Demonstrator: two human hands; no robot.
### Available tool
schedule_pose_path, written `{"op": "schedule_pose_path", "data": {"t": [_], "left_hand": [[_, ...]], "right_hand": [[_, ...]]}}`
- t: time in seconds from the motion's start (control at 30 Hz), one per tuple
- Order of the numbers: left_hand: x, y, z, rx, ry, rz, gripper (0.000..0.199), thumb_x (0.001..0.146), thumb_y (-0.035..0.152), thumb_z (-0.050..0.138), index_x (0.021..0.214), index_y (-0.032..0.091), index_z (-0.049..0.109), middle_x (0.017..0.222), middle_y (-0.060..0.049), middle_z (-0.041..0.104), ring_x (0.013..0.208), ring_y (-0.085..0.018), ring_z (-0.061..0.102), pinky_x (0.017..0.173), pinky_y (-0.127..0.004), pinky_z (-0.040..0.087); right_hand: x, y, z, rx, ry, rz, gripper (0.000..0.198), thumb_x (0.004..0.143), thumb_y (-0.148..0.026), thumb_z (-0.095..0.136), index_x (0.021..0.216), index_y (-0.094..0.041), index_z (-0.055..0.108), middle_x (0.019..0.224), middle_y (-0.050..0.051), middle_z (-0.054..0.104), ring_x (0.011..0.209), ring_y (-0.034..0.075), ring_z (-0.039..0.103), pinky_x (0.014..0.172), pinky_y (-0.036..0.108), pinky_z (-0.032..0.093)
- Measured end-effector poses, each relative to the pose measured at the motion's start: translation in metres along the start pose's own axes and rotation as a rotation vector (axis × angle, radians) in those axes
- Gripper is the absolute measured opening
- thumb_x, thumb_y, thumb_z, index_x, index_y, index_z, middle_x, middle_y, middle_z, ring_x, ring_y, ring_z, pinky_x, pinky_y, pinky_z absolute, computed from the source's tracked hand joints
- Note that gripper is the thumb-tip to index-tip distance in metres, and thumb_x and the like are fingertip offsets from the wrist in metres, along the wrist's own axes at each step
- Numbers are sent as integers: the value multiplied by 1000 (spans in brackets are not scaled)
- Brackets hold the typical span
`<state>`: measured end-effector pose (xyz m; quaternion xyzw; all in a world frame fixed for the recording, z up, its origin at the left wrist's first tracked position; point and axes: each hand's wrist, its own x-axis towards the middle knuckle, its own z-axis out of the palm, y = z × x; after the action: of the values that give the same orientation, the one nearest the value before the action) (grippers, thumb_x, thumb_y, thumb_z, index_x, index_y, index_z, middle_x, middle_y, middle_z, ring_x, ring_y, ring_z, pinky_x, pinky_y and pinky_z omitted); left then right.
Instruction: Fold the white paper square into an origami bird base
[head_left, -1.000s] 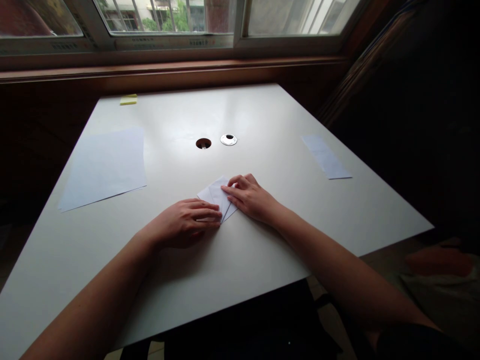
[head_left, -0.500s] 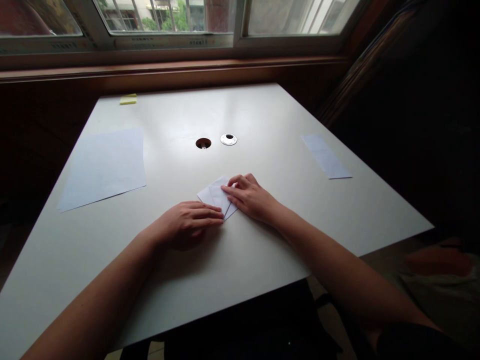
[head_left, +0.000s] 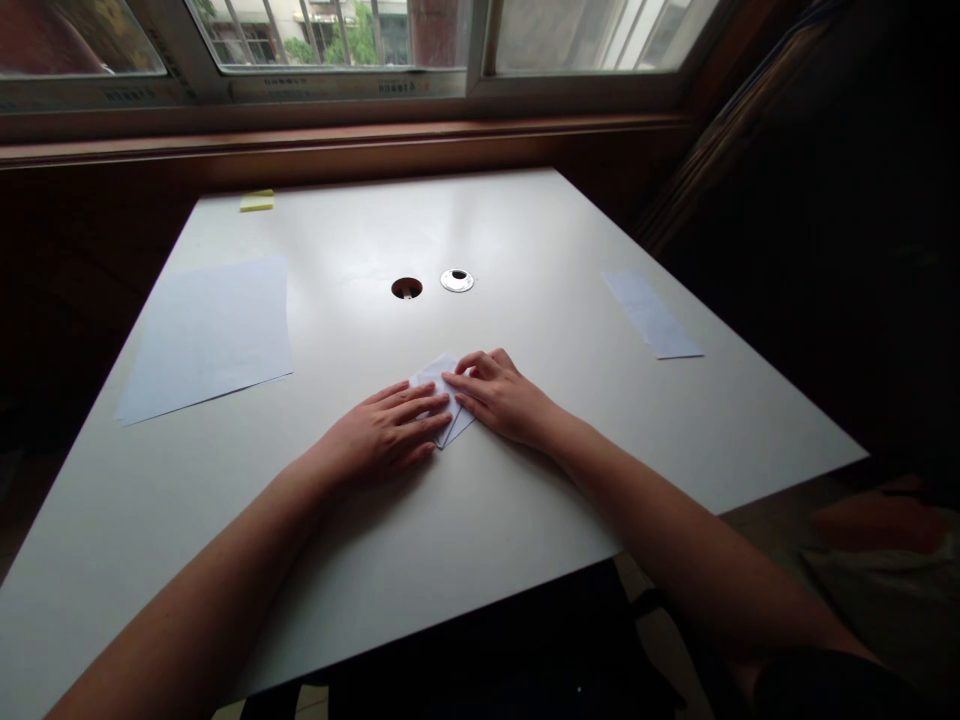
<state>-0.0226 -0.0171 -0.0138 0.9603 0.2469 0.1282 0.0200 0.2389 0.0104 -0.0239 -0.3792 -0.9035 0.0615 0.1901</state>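
A small folded sheet of white paper (head_left: 445,432) lies on the white table, its left part and right edge covered by my fingers. My left hand (head_left: 390,425) lies flat over the paper's left side, fingers spread and stretched to the right. From the right, my right hand (head_left: 499,395) touches the paper with its fingertips, the index finger reaching out onto the upper fold and the other fingers curled. Whether the right fingers pinch the edge or only press on it is hard to make out.
White sheets of paper (head_left: 210,335) lie on the table's left side, and a narrow white paper strip (head_left: 652,315) on the right. A yellow sticky-note pad (head_left: 256,201) sits at the far left corner. Beyond my hands are a round cable hole (head_left: 406,288) and its cover (head_left: 457,280).
My left hand has shifted up and its fingers have spread flat over the paper's left side. My right hand stays in place at the paper's right edge.
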Motion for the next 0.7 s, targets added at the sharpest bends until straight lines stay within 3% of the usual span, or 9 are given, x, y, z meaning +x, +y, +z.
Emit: {"op": "schedule_pose_path", "data": {"t": [0.47,0.7], "left_hand": [[3,-1,5,22,-40,-236,56,101,46,40,151,20,37,156,-9,38,147,-24,33,124,-47,24],[1,-3,6,22,-7,-195,56,99,46,46,149,20,42,154,-12,41,146,-29,34,123,-54,23]], "right_hand": [[1,-4,-2,-59,-10,-4,41,100,-36,46,136,-22,58,124,11,54,110,27,45,102,44,45],[0,-5,-3,-52,-13,16,40,99,-37,48,136,-26,58,124,10,54,109,27,45,101,44,45]]}}
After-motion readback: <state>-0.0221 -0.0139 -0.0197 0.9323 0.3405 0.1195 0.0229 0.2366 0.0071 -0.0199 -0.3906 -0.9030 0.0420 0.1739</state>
